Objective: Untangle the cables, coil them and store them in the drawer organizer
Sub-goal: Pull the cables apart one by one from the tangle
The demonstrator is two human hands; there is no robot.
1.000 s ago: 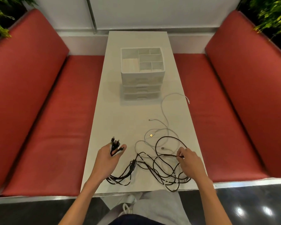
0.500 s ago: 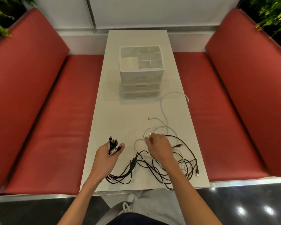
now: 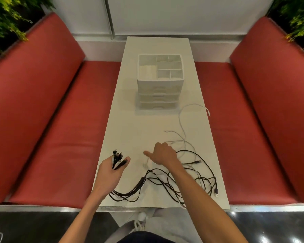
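Two red padded benches, one on the left (image 3: pixel 60 128) and one on the right (image 3: pixel 244 128), are flanking a long white rectangular table (image 3: pixel 139 130) whose long axis is running straight away from the person.

A white plastic drawer organizer (image 3: pixel 160 85) is standing on the far half of the table, midway between the long edges, its stacked drawer fronts facing the person and its divided top tray facing up. A narrow strip of tabletop is showing on each side of it, and a wider bare stretch is lying between it and the cables.

A tangle of thin black cables (image 3: pixel 167 183) is sprawling over the near right corner, its loops reaching the near edge. One black USB plug (image 3: pixel 216 192) is lying just beside the right edge, pointing toward the near edge.

A thin white cable (image 3: pixel 181 120) is running roughly along the table's length, from beside the organizer's near right corner down into the tangle.

The left hand (image 3: pixel 111 171), at the near left edge, is gripping a bunch of black cable plugs (image 3: pixel 117 157) pointing toward the far end.

The right hand (image 3: pixel 162 153) is hovering over the white cable, fingers curled under and thumb sticking out left; whether it is pinching anything I cannot tell.
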